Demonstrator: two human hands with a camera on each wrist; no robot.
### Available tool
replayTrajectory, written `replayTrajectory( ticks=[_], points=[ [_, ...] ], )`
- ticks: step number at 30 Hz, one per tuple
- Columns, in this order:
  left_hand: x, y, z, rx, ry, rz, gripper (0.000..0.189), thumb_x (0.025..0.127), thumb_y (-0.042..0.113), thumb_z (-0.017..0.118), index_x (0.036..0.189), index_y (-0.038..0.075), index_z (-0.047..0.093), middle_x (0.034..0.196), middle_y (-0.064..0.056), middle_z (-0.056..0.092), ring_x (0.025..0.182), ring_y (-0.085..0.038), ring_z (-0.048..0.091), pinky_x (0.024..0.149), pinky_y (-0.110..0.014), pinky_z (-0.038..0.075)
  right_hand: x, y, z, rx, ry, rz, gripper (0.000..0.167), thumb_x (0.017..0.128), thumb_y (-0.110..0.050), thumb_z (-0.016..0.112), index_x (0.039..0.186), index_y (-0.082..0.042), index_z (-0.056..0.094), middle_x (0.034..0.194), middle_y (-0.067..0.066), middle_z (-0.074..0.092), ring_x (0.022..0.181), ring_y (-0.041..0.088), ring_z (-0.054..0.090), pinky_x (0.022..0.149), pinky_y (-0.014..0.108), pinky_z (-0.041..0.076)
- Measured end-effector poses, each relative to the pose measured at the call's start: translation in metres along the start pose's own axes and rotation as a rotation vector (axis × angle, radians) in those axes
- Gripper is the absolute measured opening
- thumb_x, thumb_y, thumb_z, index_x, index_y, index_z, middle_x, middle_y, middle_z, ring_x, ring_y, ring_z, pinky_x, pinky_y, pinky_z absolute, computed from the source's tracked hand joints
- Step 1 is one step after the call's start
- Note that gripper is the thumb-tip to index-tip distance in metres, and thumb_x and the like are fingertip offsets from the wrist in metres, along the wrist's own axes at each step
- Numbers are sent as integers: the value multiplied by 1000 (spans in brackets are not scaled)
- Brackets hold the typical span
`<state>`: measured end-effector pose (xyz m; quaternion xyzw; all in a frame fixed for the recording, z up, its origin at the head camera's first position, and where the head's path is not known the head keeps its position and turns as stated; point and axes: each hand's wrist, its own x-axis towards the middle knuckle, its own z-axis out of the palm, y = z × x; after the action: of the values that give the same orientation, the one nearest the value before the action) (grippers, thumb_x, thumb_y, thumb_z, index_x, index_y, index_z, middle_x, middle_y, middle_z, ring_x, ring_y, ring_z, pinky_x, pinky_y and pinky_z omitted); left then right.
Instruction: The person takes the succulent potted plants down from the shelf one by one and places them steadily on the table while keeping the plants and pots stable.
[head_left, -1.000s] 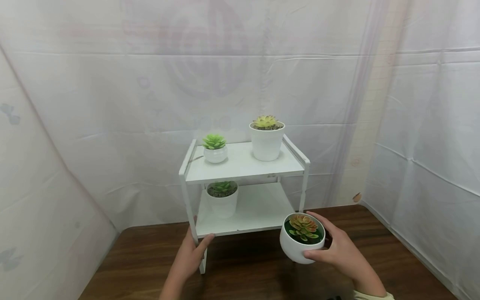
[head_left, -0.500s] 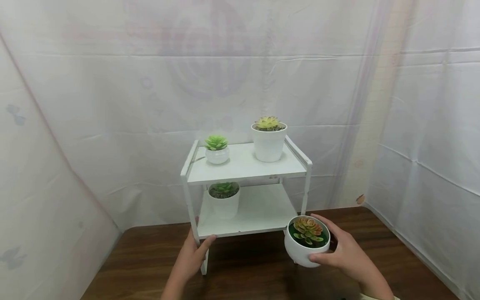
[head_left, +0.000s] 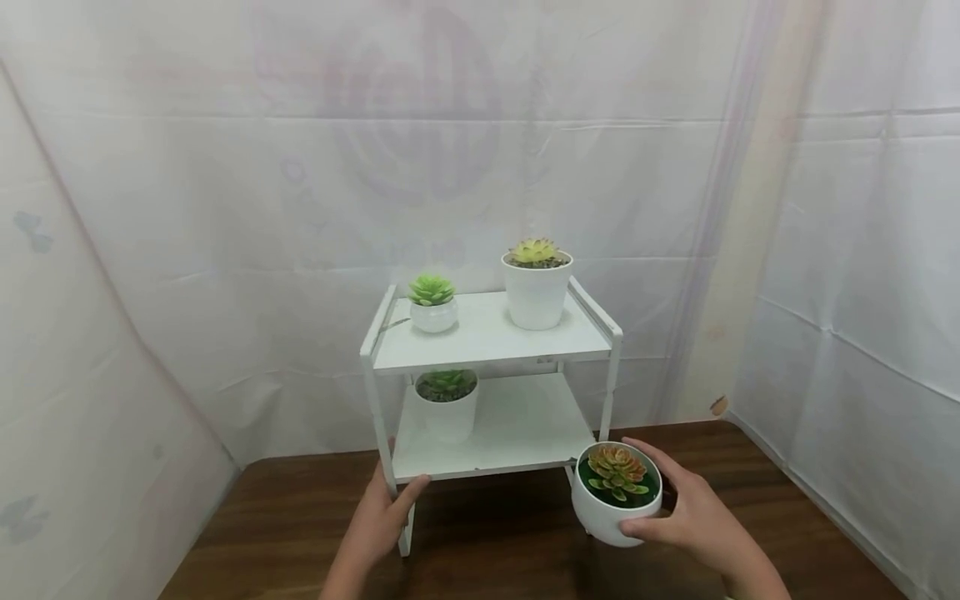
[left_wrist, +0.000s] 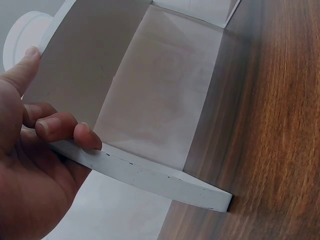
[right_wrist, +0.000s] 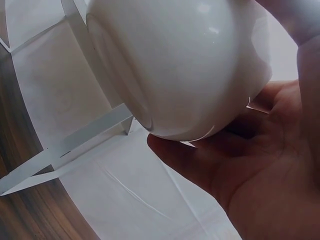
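My right hand point(head_left: 688, 515) holds a round white pot point(head_left: 603, 518) with an orange-green succulent point(head_left: 617, 473). In the head view the pot hangs in front of the right front leg of a white two-tier shelf point(head_left: 517, 417); its smooth underside fills much of the right wrist view. My left hand point(head_left: 381, 515) grips the shelf at its left front leg. The left wrist view shows the thumb point(left_wrist: 25, 70) against the lower board's edge and curled fingers point(left_wrist: 60, 126) around the leg.
A small potted green succulent point(head_left: 432, 315) and a taller pot with a yellow-green succulent point(head_left: 536, 296) stand on the upper board. Another potted plant point(head_left: 447, 412) sits at the lower board's left. The shelf stands on a brown wooden table point(head_left: 277, 517) enclosed by pale cloth walls point(head_left: 210, 183).
The pot in my right hand has shifted slightly right and down relative to the shelf. My left hand keeps its hold on the leg. The head view has moved a little.
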<state>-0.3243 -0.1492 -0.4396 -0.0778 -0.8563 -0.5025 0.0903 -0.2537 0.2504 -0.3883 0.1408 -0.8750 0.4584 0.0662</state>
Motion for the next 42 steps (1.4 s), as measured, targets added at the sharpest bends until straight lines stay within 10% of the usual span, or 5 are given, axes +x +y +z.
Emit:
replayTrajectory(
  ticks=[11, 23, 30, 42],
  points=[
    [-1, -1, 1, -2, 8, 13, 95, 90, 60, 55, 156, 10, 9, 158, -22, 25, 134, -42, 42, 95, -55, 47, -3, 3, -5, -10, 25, 17, 86, 76, -26, 83, 147, -28, 35, 130, 10, 57, 99, 7, 60, 75, 21, 50],
    [-1, -2, 1, -16, 2, -10, 95, 90, 56, 59, 156, 10, 9, 154, -25, 31, 101, -30, 57, 68, -34, 50, -4, 7, -9, -78, 60, 24, 87, 75, -30, 84, 147, -28, 35, 129, 9, 58, 100, 6, 59, 75, 21, 50],
    [-1, 0, 1, 0, 9, 13, 94, 90, 57, 57, 156, 9, 10, 156, -23, 28, 124, -38, 51, 84, -44, 52, -6, 10, -12, -80, 103, -19, 88, 74, -28, 85, 147, -25, 36, 125, 9, 60, 95, 2, 60, 73, 21, 50],
    [-1, 1, 0, -16, -8, -13, 96, 89, 57, 58, 156, 10, 8, 154, -24, 31, 105, -31, 57, 72, -35, 50, -6, 20, -17, -74, 126, -8, 88, 76, -27, 84, 148, -27, 34, 125, 10, 59, 97, 2, 58, 73, 21, 50]
  ],
)
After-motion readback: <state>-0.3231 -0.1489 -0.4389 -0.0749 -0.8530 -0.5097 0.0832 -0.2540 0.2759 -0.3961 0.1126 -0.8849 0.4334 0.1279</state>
